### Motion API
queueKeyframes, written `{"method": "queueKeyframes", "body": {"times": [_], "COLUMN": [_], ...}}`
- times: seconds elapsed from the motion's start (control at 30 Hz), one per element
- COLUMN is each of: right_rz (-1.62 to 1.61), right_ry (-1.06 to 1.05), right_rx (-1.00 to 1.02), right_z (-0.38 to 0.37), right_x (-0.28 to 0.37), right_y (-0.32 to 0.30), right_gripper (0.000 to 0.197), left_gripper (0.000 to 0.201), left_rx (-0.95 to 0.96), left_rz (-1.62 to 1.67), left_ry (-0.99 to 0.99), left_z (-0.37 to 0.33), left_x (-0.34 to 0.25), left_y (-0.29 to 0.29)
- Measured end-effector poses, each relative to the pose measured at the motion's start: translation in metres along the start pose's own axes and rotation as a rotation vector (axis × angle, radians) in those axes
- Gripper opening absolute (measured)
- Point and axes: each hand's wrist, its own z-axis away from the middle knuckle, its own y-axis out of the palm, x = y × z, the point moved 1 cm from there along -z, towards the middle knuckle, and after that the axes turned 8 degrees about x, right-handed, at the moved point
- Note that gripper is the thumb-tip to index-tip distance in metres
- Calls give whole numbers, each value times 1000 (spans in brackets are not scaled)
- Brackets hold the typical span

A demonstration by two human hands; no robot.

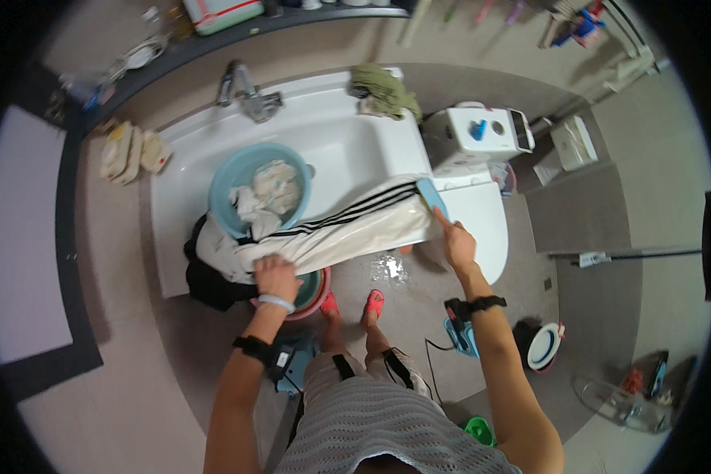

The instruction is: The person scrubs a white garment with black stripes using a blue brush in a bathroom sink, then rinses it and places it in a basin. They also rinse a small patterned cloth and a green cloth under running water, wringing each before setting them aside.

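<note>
White trousers (347,237) with black side stripes stretch wet across the front rim of the bathtub. Their left end bunches up beside a blue basin (221,170). My left hand (276,278) is closed on the cloth near this bunched end, with its fingertips partly hidden. At the far right end of the trouser leg, my right hand (458,243) grips a light-blue brush (432,197). The brush lies flat against the cloth, so its underside is hidden. Wet white laundry (275,188) sits in the basin, and a black cloth (213,276) hangs over the tub edge.
The white bathtub (355,150) has a faucet (249,95) at the back and a green cloth (385,88) on its corner. A white toilet (482,229) stands on the right. Nested basins (317,299) are below my left hand. Water glistens on the floor (389,270).
</note>
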Motion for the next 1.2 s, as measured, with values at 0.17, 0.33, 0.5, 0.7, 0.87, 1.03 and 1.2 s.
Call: {"method": "queueKeyframes", "body": {"times": [0.17,0.33,0.5,0.7,0.87,1.03,1.2], "right_rz": [-15,-248,-565,-803,-843,-893,-856], "right_ry": [-20,-60,-8,18,-35,-23,-27], "right_rx": [-10,-7,-122,-192,-140,-96,-88], "right_z": [42,69,84,88,89,82,76], "right_x": [9,37,62,94,115,123,122], "right_y": [-1,11,-4,-35,-32,-10,3], "right_gripper": [62,59,48,45,45,45,45], "left_gripper": [39,16,12,15,16,20,23], "left_rx": [-269,-262,-207,-368,-553,-763,-880], "left_rz": [100,116,345,966,1247,1224,1447], "left_ry": [218,228,212,203,192,-67,-206], "left_z": [-13,-29,-28,-36,-46,-69,-112], "left_x": [-33,-23,-5,73,164,254,332], "left_y": [7,12,-20,-101,-140,-118,-79]}}
